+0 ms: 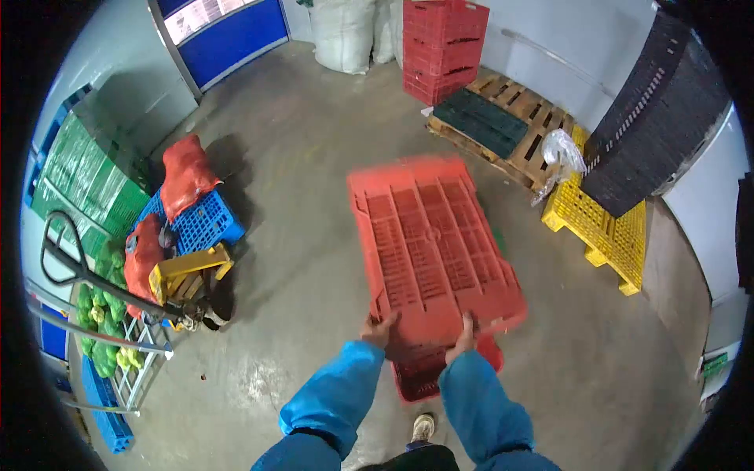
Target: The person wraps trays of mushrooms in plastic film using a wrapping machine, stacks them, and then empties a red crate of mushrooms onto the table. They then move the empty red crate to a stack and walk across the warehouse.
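A red plastic crate (432, 235) is held out in front of me, its ribbed, slotted face toward the camera. My left hand (379, 330) grips the near end at its left corner, fingers wrapped out of sight and thumb on top. On the same end, farther right, my right hand (463, 339) has its thumb over the edge. Below the held crate, a second red crate (408, 383) shows only its near part; the rest is hidden. A sliver of something green peeks out past the held crate's right side.
Left are a pallet jack (86, 271), a blue pallet (206, 222) with a red mesh sack (187, 174), and green vegetables (102, 357). Right stand a yellow pallet (601, 235), a black stack (656, 118) and a wooden pallet (542, 118). Behind are stacked red crates (444, 47) and white sacks (343, 35).
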A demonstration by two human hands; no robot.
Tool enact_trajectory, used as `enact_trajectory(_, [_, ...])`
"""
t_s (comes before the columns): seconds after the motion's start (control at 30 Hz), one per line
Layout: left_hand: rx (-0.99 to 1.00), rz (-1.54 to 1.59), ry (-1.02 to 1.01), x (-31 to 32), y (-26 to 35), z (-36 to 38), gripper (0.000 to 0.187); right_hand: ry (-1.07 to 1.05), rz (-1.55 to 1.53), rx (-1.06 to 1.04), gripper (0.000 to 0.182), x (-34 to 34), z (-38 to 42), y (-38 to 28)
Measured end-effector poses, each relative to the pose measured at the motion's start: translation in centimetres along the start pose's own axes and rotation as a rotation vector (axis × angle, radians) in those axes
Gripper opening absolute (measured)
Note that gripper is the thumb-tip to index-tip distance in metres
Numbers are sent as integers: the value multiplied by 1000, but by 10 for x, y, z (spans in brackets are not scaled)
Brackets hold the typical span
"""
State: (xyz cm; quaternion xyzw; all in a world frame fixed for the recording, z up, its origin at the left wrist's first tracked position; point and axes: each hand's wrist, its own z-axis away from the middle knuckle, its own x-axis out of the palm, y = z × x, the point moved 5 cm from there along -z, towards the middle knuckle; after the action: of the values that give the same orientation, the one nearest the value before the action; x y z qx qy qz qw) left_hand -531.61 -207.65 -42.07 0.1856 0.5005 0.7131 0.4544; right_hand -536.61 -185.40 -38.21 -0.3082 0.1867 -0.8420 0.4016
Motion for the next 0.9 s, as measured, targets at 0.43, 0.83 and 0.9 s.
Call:
enact_trajectory(0.43, [-16,388,447,146,95,-168,77,-84,520,-291,67,231,-239,-182])
enact_trajectory(0.83, [-1137,1110,-246,195,178,-179,55,38,511,-37,55,152,-292,-249])
enact_trajectory(0.9, [-966,1171,-209,215,160,-190,50,83,443,-203,47,141,-314,-250])
